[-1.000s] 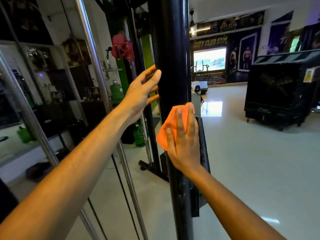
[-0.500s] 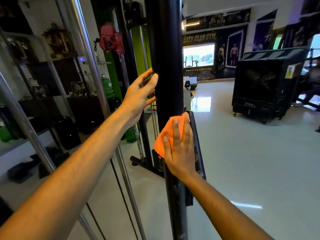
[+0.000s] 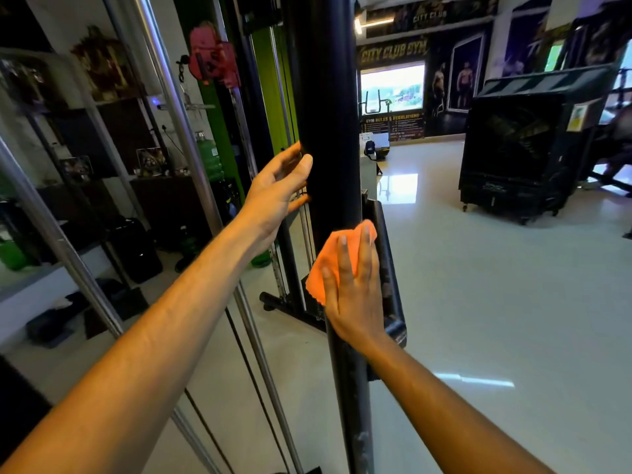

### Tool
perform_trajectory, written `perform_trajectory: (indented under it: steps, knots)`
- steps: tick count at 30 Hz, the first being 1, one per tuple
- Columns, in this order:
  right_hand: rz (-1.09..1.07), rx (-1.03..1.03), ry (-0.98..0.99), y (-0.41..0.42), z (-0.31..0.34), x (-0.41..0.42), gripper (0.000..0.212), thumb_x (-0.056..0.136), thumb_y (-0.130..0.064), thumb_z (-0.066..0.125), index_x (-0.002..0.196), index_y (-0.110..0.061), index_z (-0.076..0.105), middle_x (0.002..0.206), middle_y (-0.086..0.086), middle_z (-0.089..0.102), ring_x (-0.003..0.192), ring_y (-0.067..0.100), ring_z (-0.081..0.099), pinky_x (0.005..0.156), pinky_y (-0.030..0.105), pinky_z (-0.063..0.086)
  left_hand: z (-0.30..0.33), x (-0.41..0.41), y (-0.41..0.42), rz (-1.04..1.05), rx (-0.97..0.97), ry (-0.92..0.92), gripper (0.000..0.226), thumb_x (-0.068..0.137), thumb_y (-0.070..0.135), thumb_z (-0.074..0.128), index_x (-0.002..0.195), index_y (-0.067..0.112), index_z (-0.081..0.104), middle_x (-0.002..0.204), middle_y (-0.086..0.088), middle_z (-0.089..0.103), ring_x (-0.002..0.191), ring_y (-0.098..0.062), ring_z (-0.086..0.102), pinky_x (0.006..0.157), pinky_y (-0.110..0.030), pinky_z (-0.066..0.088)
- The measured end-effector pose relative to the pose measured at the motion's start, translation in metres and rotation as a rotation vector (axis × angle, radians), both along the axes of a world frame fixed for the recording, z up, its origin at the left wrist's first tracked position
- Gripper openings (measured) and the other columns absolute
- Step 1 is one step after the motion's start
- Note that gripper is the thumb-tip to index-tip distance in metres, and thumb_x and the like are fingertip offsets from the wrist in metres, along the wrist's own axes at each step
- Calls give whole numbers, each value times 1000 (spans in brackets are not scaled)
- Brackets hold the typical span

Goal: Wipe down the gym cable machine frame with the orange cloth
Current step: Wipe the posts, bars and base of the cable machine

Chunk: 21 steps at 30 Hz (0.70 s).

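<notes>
Right hand (image 3: 357,295) has slid the orange cloth (image 3: 328,261) lower down the black post (image 3: 325,97).

Right hand (image 3: 355,285) presses orange cloth (image 3: 325,265) on black post (image 3: 325,97).

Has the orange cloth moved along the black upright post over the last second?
Yes. The orange cloth, pressed flat by the right hand, has slid down the black upright post, dropping farther below the left hand resting on the post.
</notes>
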State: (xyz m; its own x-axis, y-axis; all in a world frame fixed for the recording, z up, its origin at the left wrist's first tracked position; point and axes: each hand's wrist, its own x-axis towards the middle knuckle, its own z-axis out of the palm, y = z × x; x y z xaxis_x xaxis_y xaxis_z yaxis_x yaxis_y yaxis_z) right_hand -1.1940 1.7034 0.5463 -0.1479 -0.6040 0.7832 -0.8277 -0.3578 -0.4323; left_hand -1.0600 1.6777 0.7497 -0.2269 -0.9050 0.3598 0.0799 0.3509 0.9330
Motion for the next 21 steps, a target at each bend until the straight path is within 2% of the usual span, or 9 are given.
perform_trajectory:
  steps: [3,6,8,10,13,15,16,18,21]
  knots:
    - [24,-32,-11,2,19,-1,82,115,-44,49,173,-33,-8,181,7,-15,168,31,-4,130,60,25,-7,0,5,-2,23,-5,34,104,34,70,136,42,61,130,19,65,121,-5,66,108,-34,55]
    - [0,-128,-22,-4,75,0,71,117,-41,44,174,-22,6,182,9,-8,168,29,0,134,45,14,-9,0,6,-5,37,-7,33,103,37,71,135,43,62,135,18,64,126,-8,64,113,-38,53]
    - [-25,-136,-21,-9,87,-1,69,117,-42,42,174,-20,9,182,10,-7,168,27,-1,133,34,3,-10,1,6,-2,35,-9,32,103,38,71,133,45,62,140,17,62,128,-8,61,114,-39,53]
    - [-18,-118,-12,-10,63,-1,72,117,-46,41,174,-21,5,181,11,-11,169,29,-4,134,39,6,-14,2,6,4,37,-10,33,104,37,71,134,44,62,140,16,62,126,-7,63,110,-36,55]
    - [10,-11,31,3,-8,-1,77,116,-54,37,172,-29,-11,180,10,-19,168,37,-4,128,63,31,-25,2,9,16,52,-25,31,105,34,70,133,45,62,133,20,64,120,-3,64,100,-30,58]
    - [50,28,32,8,-34,-4,78,115,-61,28,170,-35,-19,179,8,-22,168,39,-4,124,69,35,-35,2,10,17,64,-29,31,105,33,70,132,46,63,133,21,63,123,-3,62,100,-29,58]
    - [71,30,21,8,-31,-5,78,114,-63,29,170,-35,-19,180,8,-21,168,39,-5,124,69,34,-40,2,11,19,72,-31,31,105,34,70,132,46,62,134,21,62,124,-3,62,101,-30,58]
    - [101,-7,-24,3,-6,-6,80,115,-55,42,171,-31,-10,180,11,-16,168,37,-6,126,67,31,-47,1,12,21,91,-32,32,104,37,71,134,46,62,135,21,61,122,-3,62,104,-32,57]
    - [98,-68,-71,-6,38,-5,76,115,-39,52,172,-21,5,181,14,-8,168,34,-2,133,53,18,-54,-1,11,33,111,-29,33,103,42,71,133,46,62,136,20,59,121,-4,60,109,-36,55]
